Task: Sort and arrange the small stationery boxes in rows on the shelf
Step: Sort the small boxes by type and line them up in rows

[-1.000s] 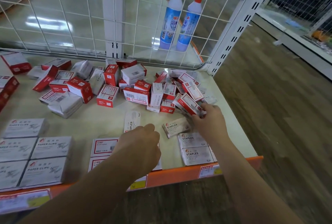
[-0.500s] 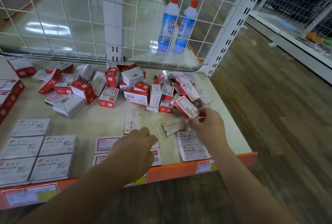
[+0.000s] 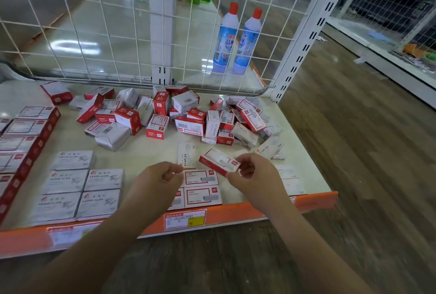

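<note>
my right hand (image 3: 253,172) pinches a red staple box (image 3: 219,163) just above the near red row (image 3: 201,186). my left hand (image 3: 160,179) hovers curled beside it, seemingly empty, though it's blurred. paper clip boxes (image 3: 80,186) sit sorted near left; the jumbled pile (image 3: 188,119) at the far side of the shelf (image 3: 236,214) remains unsorted.

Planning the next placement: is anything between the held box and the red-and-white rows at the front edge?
Nothing visible. The right hand holds the box just above those rows; the left hand hovers beside them.
</note>
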### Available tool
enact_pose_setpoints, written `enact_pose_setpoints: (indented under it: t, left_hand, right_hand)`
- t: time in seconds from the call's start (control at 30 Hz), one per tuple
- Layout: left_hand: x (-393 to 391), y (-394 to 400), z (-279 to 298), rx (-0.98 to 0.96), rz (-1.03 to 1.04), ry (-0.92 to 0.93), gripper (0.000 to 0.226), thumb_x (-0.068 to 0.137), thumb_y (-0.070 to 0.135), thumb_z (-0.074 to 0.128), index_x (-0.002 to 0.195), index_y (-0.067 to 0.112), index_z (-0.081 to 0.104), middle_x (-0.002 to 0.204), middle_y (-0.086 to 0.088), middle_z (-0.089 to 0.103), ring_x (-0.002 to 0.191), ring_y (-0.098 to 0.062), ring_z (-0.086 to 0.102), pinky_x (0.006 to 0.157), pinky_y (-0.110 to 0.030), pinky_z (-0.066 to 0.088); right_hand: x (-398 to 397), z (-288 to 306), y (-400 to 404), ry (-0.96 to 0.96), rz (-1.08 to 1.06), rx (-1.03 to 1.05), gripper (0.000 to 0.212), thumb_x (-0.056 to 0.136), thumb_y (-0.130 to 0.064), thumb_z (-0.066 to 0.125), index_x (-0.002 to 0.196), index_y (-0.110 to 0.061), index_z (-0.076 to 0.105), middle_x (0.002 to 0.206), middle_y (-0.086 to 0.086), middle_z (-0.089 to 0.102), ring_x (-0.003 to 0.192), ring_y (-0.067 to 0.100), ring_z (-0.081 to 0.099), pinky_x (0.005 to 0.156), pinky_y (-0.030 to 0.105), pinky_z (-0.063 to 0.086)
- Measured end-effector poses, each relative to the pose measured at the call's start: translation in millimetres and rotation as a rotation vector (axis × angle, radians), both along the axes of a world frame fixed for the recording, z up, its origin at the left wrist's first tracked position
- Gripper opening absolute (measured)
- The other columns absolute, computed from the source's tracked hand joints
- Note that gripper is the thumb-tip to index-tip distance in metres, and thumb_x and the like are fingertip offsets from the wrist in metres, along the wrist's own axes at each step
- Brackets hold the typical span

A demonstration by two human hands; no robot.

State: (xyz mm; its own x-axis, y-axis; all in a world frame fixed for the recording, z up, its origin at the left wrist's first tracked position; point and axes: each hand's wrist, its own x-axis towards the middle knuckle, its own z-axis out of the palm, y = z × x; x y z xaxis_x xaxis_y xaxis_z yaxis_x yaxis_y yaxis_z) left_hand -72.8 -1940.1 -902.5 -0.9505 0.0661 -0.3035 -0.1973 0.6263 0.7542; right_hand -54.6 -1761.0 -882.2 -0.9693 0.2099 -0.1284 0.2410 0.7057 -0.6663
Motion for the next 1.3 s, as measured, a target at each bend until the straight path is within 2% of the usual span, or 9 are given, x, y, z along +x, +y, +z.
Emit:
enact_pose_setpoints:
  t: [0.17,0.37,0.5,0.6,0.77,0.87,1.0,1.13,1.3]
  left_hand:
    - [8.4,-9.9,3.6,0.087,0.000,0.006,0.028,0.096,0.032,0.043,0.119,0.025,0.058,0.094,0.013,0.059,0.077,-0.007,0.059,0.053,-0.014,0.043]
    - [18.5,-19.2,7.3,0.278,0.054,-0.046,0.007,0.095,0.024,0.047,0.096,0.026,0.053,0.080,0.017,0.059,0.070,-0.001,0.059,0.051,-0.009,0.042]
    - [23.4,-24.5,6.8,0.330,0.104,-0.068,0.012,0.092,0.019,0.054,0.084,0.028,0.050,0.081,0.012,0.061,0.076,-0.009,0.062,0.070,-0.025,0.053]
    - [26.5,-24.1,6.3,0.345,0.117,-0.083,0.013,0.090,0.016,0.057,0.088,0.026,0.048,0.086,0.007,0.062,0.079,-0.014,0.064,0.069,-0.026,0.054]
    - [29.7,-20.9,5.9,0.340,0.116,-0.088,0.016,0.089,0.015,0.059,0.099,0.020,0.048,0.089,0.006,0.060,0.075,-0.010,0.064,0.055,-0.017,0.052]
    - [28.8,-19.6,6.4,0.308,0.110,-0.076,0.017,0.090,0.015,0.058,0.101,0.020,0.047,0.093,0.004,0.059,0.072,-0.008,0.061,0.051,-0.013,0.049]
    - [26.6,-18.9,6.4,0.270,0.099,-0.069,0.018,0.090,0.015,0.057,0.104,0.021,0.047,0.097,0.002,0.058,0.083,-0.015,0.061,0.056,-0.016,0.050]
    - [24.5,-19.2,6.1,0.253,0.098,-0.060,0.016,0.091,0.015,0.056,0.103,0.021,0.047,0.097,0.001,0.060,0.086,-0.019,0.063,0.063,-0.022,0.052]
    - [21.9,-21.4,6.3,0.252,0.095,-0.031,0.012,0.092,0.017,0.054,0.100,0.024,0.047,0.091,0.006,0.060,0.081,-0.014,0.061,0.061,-0.020,0.051]
  right_hand:
    - [15.7,1.3,-15.4,0.027,0.106,0.043,0.040,0.082,-0.027,0.069,0.117,-0.024,0.051,0.120,-0.007,0.054,0.096,0.002,0.051,0.074,0.006,0.041]
    - [27.9,-5.4,-27.5,0.073,0.228,0.069,0.038,0.082,-0.029,0.068,0.110,-0.034,0.043,0.123,-0.012,0.045,0.100,-0.003,0.044,0.072,-0.004,0.034]
    - [27.3,-8.0,-32.0,0.079,0.253,0.044,0.038,0.084,-0.030,0.066,0.106,-0.042,0.037,0.126,-0.014,0.046,0.101,-0.002,0.046,0.087,0.005,0.037]
    - [25.0,-6.4,-34.5,0.068,0.255,0.023,0.035,0.087,-0.028,0.062,0.107,-0.043,0.037,0.126,-0.015,0.049,0.100,-0.003,0.047,0.095,0.015,0.041]
    - [20.4,-9.4,-33.3,0.046,0.229,0.030,0.038,0.088,-0.023,0.062,0.120,-0.036,0.045,0.129,-0.014,0.050,0.105,-0.002,0.049,0.095,0.017,0.042]
    - [18.5,-10.6,-31.5,0.047,0.229,0.024,0.040,0.087,-0.021,0.063,0.121,-0.034,0.047,0.127,-0.013,0.052,0.101,-0.003,0.050,0.084,0.007,0.041]
    - [17.5,-8.9,-30.2,0.055,0.233,0.022,0.040,0.087,-0.019,0.063,0.122,-0.033,0.048,0.123,-0.014,0.055,0.095,-0.004,0.049,0.078,0.004,0.038]
    - [17.3,-6.2,-31.2,0.047,0.230,0.016,0.041,0.088,-0.021,0.063,0.124,-0.033,0.048,0.122,-0.014,0.056,0.094,-0.003,0.050,0.086,0.010,0.041]
    - [15.0,-4.1,-32.4,0.039,0.230,0.009,0.040,0.088,-0.023,0.062,0.124,-0.032,0.048,0.122,-0.014,0.057,0.093,-0.003,0.051,0.086,0.012,0.043]
